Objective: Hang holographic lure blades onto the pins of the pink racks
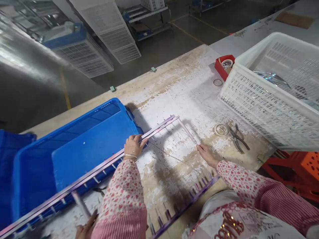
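A long pink-and-purple painted bar rack (82,182) with small hooks and pegs along it runs from the lower left to the middle of the table. My left hand (133,146) is closed around this bar, beside the blue bin's corner. At its far end a short leg (186,130) sticks out towards me, and my right hand (206,155) pinches the tip of that leg. Another person's hand (87,226) is at the lower left, by another leg of the rack. Close to my body lies a purple bar with upright pegs (190,200), partly hidden by my arm.
A blue bin (92,149) stands at left under the rack. To the right are pliers (235,139), a tape roll (221,129), a red box (225,68) with tape, and a white perforated basket (264,99) holding shiny items. An orange-red stool (296,169) stands beside the table.
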A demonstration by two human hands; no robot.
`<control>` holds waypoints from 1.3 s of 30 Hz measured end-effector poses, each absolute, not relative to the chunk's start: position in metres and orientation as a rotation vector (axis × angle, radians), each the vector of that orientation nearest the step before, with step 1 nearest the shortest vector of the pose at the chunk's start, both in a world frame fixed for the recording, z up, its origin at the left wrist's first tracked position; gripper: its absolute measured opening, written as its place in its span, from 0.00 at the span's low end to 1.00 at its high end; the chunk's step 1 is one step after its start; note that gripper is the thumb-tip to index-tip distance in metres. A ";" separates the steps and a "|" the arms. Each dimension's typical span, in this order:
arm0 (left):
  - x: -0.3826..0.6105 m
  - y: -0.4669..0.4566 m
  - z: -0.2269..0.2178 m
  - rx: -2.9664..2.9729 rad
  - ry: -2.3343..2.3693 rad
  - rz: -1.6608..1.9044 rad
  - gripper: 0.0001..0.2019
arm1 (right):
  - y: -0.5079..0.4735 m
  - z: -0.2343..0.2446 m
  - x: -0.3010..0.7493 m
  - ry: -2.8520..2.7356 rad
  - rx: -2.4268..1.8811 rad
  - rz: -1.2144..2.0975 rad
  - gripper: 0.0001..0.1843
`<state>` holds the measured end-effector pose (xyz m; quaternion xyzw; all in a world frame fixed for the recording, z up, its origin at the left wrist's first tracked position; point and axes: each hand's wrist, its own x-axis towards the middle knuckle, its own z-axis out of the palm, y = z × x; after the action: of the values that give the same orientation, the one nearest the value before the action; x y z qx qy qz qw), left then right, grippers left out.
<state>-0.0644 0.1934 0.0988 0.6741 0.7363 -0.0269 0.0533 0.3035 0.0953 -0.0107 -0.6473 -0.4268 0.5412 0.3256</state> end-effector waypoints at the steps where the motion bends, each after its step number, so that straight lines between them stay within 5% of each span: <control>1: -0.066 0.195 0.099 2.029 2.230 -0.072 0.26 | 0.093 -0.009 0.305 -1.107 -1.701 1.427 0.27; 17: -0.074 0.205 0.121 1.954 2.060 -0.027 0.29 | 0.078 0.017 0.309 -1.219 -1.723 1.352 0.24; 39: -0.064 0.192 0.205 1.769 1.875 -0.195 0.29 | 0.048 0.045 0.315 -1.079 -1.552 1.487 0.27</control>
<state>-0.0645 0.1919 0.2055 0.6581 0.6973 -0.0724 0.2747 0.3153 0.0479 0.0446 -0.6022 -0.4186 0.5767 0.3598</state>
